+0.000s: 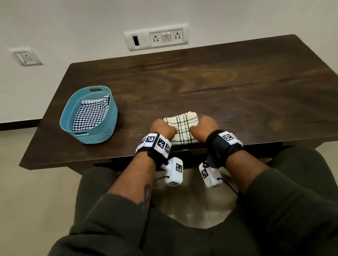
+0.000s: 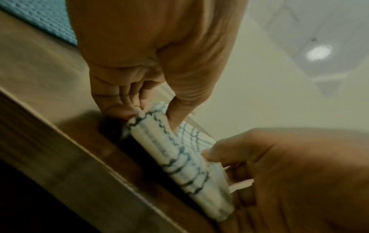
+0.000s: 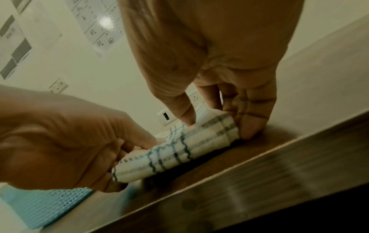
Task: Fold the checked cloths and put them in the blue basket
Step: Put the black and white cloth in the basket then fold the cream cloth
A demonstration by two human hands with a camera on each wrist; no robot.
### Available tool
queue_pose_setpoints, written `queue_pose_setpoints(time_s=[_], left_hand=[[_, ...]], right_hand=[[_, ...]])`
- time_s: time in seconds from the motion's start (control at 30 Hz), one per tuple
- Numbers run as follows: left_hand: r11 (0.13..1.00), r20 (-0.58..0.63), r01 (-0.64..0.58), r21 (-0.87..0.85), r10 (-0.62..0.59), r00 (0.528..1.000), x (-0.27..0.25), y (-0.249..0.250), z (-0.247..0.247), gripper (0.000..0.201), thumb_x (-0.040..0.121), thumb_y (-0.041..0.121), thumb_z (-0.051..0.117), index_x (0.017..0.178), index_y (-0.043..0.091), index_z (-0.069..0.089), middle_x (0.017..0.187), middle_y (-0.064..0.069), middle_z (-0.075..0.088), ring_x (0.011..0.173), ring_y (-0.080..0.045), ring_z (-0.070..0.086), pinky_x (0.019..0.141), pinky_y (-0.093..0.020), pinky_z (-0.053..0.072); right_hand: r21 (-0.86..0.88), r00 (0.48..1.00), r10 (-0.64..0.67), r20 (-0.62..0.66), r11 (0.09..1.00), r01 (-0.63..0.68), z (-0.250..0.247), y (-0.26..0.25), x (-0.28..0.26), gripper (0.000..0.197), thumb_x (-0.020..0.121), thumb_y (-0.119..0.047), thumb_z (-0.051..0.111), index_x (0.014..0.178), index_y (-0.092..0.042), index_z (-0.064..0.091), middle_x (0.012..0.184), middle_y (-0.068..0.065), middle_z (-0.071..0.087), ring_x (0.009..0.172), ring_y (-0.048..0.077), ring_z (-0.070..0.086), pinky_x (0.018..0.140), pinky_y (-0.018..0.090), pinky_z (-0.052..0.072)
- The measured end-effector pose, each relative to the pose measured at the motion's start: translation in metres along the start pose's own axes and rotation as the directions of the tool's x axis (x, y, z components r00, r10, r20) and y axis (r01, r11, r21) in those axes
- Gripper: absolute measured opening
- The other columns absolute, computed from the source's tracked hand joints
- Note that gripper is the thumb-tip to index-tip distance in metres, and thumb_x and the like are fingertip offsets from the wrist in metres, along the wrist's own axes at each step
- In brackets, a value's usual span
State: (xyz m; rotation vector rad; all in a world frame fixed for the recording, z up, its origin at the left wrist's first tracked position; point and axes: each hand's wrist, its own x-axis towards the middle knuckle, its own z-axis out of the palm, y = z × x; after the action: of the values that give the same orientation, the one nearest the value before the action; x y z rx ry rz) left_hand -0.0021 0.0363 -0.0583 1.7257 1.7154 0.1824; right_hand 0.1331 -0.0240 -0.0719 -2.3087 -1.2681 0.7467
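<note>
The fingers (image 2: 119,110) of the left hand (image 1: 162,128) and those of the right hand (image 1: 205,126) are curled round opposite ends of the folded cream cloth with dark green checked lines (image 1: 182,129), thumbs on top and fingertips tucked beneath, likely so the stacked layers stay together for lifting. The bundle sits at the lower centre of the head view, by the near edge of the dark wooden worktop (image 1: 221,78). The blue perforated plastic basket (image 1: 110,116) waits well apart at centre left, already holding a folded black-and-white checked cloth (image 1: 91,115).
</note>
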Motion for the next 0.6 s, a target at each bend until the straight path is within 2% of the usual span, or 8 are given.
queue_pose_setpoints(time_s=[0.07,0.13,0.2,0.23,0.33,0.4,0.47,0.6], left_hand=[[0.985,0.132,0.059,-0.162,-0.037,0.990,0.001,0.007,-0.008,0.040,0.077,0.022,0.079,0.107,-0.003,0.068,0.105,-0.011,0.072,0.099,-0.027,0.069,0.080,-0.031,0.055],[0.943,0.232,0.084,-0.323,-0.007,0.973,0.000,0.011,-0.022,0.033,0.079,0.021,0.076,0.102,-0.001,0.068,0.103,-0.010,0.074,0.094,-0.024,0.072,0.086,-0.034,0.057],[0.877,0.271,0.054,-0.477,0.089,0.959,-0.005,0.014,-0.036,0.027,0.086,0.017,0.071,0.107,0.000,0.069,0.108,-0.014,0.073,0.096,-0.026,0.071,0.091,-0.040,0.056],[0.828,0.271,0.043,-0.559,0.133,0.953,-0.009,0.013,-0.045,0.025,0.090,0.014,0.067,0.110,0.000,0.069,0.109,-0.016,0.072,0.097,-0.029,0.070,0.091,-0.042,0.055],[0.721,0.225,0.008,-0.693,0.206,0.952,-0.013,0.002,-0.082,0.021,0.096,0.015,0.060,0.111,0.001,0.066,0.113,-0.022,0.070,0.099,-0.034,0.067,0.094,-0.049,0.053],[0.694,0.181,-0.022,-0.719,0.218,0.959,-0.011,-0.017,-0.116,0.028,0.096,0.015,0.060,0.116,-0.004,0.064,0.116,-0.025,0.068,0.107,-0.037,0.067,0.097,-0.051,0.052],[0.670,0.157,-0.044,-0.741,0.237,0.959,-0.006,-0.036,-0.150,0.031,0.094,0.012,0.063,0.119,-0.006,0.062,0.114,-0.023,0.069,0.108,-0.037,0.067,0.096,-0.049,0.052],[0.779,0.031,-0.104,-0.619,0.157,0.987,0.014,-0.069,-0.215,0.028,0.085,0.017,0.072,0.109,0.003,0.069,0.103,-0.014,0.075,0.098,-0.031,0.072,0.094,-0.051,0.054]], right_hand=[[0.020,0.999,0.025,0.032,0.999,-0.026,-0.003,0.001,0.000,0.033,0.084,-0.027,0.056,0.108,-0.007,0.069,0.110,0.014,0.070,0.103,0.033,0.066,0.078,0.031,0.050],[0.160,0.994,0.073,0.086,0.983,-0.086,-0.008,0.000,-0.003,0.034,0.087,-0.030,0.058,0.107,-0.004,0.067,0.105,0.015,0.071,0.090,0.034,0.068,0.071,0.035,0.055],[0.445,0.971,0.099,0.220,0.875,-0.190,-0.011,-0.002,-0.008,0.034,0.091,-0.032,0.059,0.110,-0.005,0.066,0.098,0.015,0.072,0.071,0.030,0.068,0.059,0.038,0.057],[0.569,0.958,0.071,0.279,0.792,-0.224,-0.013,-0.009,-0.010,0.034,0.092,-0.031,0.059,0.113,-0.005,0.065,0.097,0.016,0.073,0.069,0.029,0.067,0.058,0.039,0.057],[0.801,0.940,-0.068,0.333,0.546,-0.245,-0.020,-0.035,-0.012,0.033,0.092,-0.014,0.058,0.121,0.000,0.062,0.117,0.022,0.069,0.084,0.031,0.067,0.063,0.041,0.059],[0.871,0.930,-0.178,0.322,0.441,-0.217,-0.024,-0.067,-0.009,0.041,0.087,-0.001,0.054,0.128,0.004,0.056,0.126,0.024,0.064,0.099,0.035,0.065,0.075,0.047,0.060],[0.889,0.917,-0.263,0.299,0.425,-0.168,-0.027,-0.105,-0.007,0.041,0.085,0.003,0.054,0.126,0.003,0.058,0.121,0.022,0.067,0.103,0.034,0.066,0.081,0.050,0.059],[0.853,0.912,-0.314,0.263,0.517,-0.068,-0.018,-0.185,-0.003,0.008,0.092,-0.010,0.063,0.097,-0.007,0.067,0.089,0.011,0.074,0.074,0.021,0.071,0.071,0.041,0.061]])
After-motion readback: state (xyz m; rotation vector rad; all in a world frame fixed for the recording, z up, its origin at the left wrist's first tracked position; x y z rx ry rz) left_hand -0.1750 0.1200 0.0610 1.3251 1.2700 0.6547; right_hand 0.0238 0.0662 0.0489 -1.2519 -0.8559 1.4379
